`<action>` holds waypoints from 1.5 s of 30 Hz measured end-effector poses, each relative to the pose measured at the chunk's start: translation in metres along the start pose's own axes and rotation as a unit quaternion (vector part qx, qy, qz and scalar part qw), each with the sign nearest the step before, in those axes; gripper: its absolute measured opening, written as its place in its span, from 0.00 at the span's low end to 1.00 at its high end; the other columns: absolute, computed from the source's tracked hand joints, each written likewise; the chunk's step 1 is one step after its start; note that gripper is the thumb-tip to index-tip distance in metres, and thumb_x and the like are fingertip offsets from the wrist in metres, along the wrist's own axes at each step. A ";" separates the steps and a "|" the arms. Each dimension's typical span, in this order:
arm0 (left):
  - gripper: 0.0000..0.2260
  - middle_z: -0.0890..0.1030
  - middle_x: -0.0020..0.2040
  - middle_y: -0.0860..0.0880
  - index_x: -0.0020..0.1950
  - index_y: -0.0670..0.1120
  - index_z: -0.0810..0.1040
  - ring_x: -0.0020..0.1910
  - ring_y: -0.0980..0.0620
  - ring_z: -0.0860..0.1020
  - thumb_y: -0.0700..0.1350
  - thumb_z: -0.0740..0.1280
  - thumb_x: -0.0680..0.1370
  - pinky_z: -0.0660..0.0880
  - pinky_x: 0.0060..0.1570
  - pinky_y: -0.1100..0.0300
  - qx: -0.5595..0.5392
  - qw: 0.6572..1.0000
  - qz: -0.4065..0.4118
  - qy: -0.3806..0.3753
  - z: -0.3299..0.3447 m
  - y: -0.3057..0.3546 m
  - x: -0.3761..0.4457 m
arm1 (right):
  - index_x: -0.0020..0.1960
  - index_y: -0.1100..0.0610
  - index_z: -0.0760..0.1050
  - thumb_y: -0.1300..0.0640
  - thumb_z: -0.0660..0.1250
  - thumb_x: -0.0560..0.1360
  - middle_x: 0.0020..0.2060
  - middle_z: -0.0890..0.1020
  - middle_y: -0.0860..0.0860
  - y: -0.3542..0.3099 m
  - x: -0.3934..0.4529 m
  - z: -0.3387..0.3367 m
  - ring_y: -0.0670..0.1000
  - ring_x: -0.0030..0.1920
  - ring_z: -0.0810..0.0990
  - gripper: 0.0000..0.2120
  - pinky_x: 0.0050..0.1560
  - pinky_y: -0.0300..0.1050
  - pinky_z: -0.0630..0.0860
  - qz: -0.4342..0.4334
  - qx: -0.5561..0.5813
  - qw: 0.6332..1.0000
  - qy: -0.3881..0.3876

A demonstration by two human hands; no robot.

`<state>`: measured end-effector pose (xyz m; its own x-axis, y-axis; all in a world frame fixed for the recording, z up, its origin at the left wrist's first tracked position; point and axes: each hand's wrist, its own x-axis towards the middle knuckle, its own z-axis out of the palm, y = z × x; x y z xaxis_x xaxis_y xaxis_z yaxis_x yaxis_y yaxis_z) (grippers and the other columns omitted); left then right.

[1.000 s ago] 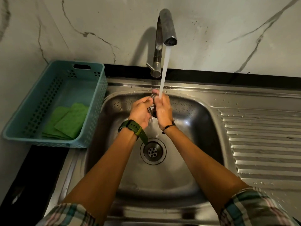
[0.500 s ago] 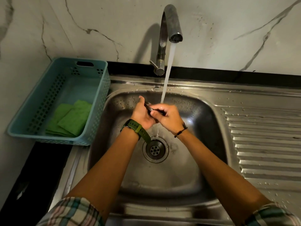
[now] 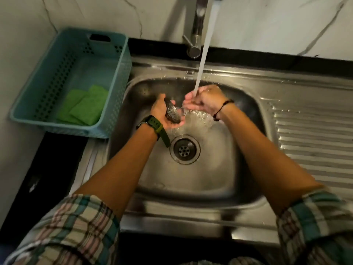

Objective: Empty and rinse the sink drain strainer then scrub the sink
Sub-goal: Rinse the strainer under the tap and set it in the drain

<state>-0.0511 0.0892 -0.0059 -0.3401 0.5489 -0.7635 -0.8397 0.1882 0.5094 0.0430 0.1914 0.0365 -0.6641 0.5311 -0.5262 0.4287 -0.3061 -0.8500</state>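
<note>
My left hand point(image 3: 164, 115) holds the round metal drain strainer point(image 3: 172, 113) over the steel sink point(image 3: 191, 188), fingers curled round its rim. My right hand point(image 3: 202, 100) is apart from it, to the right, cupped with curled fingers under the running water stream point(image 3: 205, 46) and holding nothing. Water splashes off the right hand into the basin. The open drain hole point(image 3: 185, 149) lies below both hands. The faucet point(image 3: 196, 31) stands at the back, its spout cut off by the top edge.
A teal plastic basket point(image 3: 112, 96) sits left of the sink with green scrub pads point(image 3: 84, 106) inside. The ribbed steel drainboard point(image 3: 313, 134) extends to the right. A marble wall point(image 3: 267, 25) rises behind.
The hands have separated: the right hand let go of the strainer and moved right under the stream, while the left hand keeps the strainer. The view tilted down and closer.
</note>
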 end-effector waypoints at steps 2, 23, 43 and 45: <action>0.20 0.74 0.42 0.42 0.42 0.46 0.71 0.42 0.44 0.73 0.60 0.50 0.77 0.71 0.45 0.53 0.018 1.000 -0.006 0.024 -0.014 -0.003 0.001 | 0.43 0.68 0.76 0.78 0.51 0.73 0.43 0.80 0.62 -0.003 0.004 -0.008 0.56 0.47 0.84 0.16 0.33 0.37 0.81 0.051 -0.080 0.993 -0.067; 0.08 0.79 0.38 0.43 0.44 0.41 0.78 0.34 0.47 0.77 0.37 0.59 0.76 0.73 0.25 0.63 0.263 0.959 0.043 0.094 -0.025 -0.052 0.020 | 0.54 0.63 0.78 0.65 0.64 0.74 0.43 0.80 0.60 0.071 0.037 0.008 0.54 0.31 0.78 0.09 0.35 0.46 0.79 0.075 -0.430 0.899 -0.045; 0.14 0.65 0.31 0.49 0.33 0.47 0.64 0.28 0.54 0.63 0.37 0.54 0.78 0.60 0.29 0.64 0.272 0.957 -0.023 0.094 -0.042 -0.047 0.016 | 0.58 0.65 0.72 0.65 0.56 0.76 0.54 0.76 0.66 0.169 0.044 0.019 0.66 0.53 0.77 0.13 0.52 0.53 0.74 -0.062 -0.585 0.801 0.112; 0.14 0.66 0.32 0.49 0.33 0.47 0.64 0.28 0.54 0.64 0.37 0.55 0.78 0.61 0.28 0.64 0.272 0.958 -0.020 0.090 -0.039 -0.051 0.017 | 0.57 0.64 0.75 0.65 0.57 0.75 0.55 0.74 0.65 0.167 0.044 0.017 0.66 0.52 0.77 0.13 0.54 0.52 0.74 -0.069 -0.575 0.809 0.103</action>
<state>-0.0308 0.0571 -0.0608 -0.4206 0.3916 -0.8184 -0.5259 0.6299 0.5716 0.0755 0.1504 -0.1293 -0.6887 0.6543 -0.3124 0.7243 0.6412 -0.2536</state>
